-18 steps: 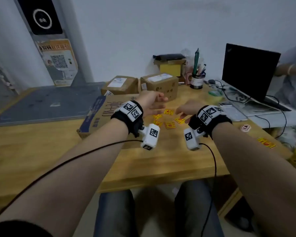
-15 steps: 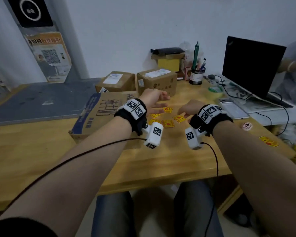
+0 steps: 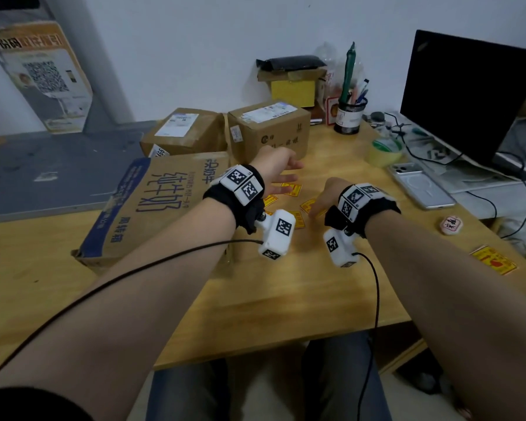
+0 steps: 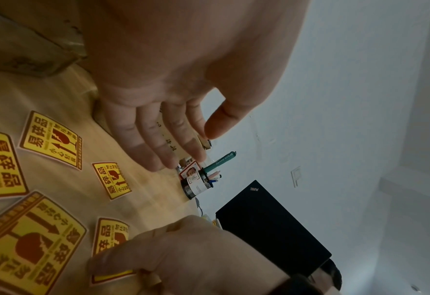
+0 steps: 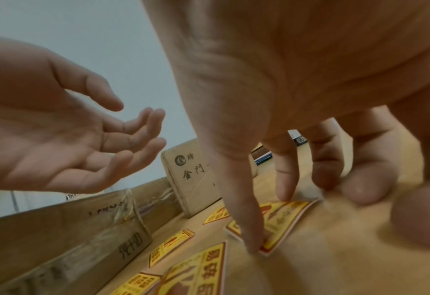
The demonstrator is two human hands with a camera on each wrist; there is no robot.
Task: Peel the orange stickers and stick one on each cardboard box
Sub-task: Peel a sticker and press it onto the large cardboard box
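From the head view the right hand covers most of the sticker it's on, so the print's unreadable. Since half a second ago the left hand has uncurled; it's hovering, fingers loose, holding nothing. Right fingertips press down on that sticker's edge, fingers fairly straight, no pinch. More stickers lie at 11 o'clock of it, cardboard boxes at 12.

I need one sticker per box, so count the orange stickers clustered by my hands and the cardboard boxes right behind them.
orange stickers: 5
cardboard boxes: 3
Total: 8
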